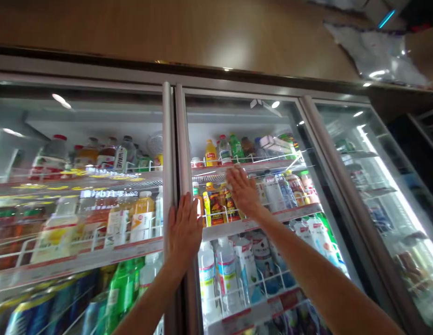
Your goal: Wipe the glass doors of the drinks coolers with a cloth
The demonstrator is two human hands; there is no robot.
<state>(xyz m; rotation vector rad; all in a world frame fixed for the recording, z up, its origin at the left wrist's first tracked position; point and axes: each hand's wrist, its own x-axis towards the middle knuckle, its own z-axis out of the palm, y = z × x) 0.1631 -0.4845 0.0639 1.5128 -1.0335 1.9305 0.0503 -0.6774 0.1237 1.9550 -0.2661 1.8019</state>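
My left hand (184, 228) lies flat with its fingers stretched upward, resting on the metal frame (188, 298) where two glass doors meet. Higher up and to the right, my right hand (245, 193) is pressed against the middle glass door (216, 109). A pale cloth (229, 185) shows only as a thin edge beside its fingers; the palm hides the rest. Behind the glass near that hand stand dark-labelled yellow bottles (216, 204) on the middle shelf and a yellow juice bottle (211, 153) on the top shelf.
A left glass door (98, 104) covers shelves of bottles and cans. To the right is another glass door (345, 116) with a bright light strip. A brown wooden panel (188, 32) runs above the doors, with clear plastic wrapping (380, 51) at the upper right.
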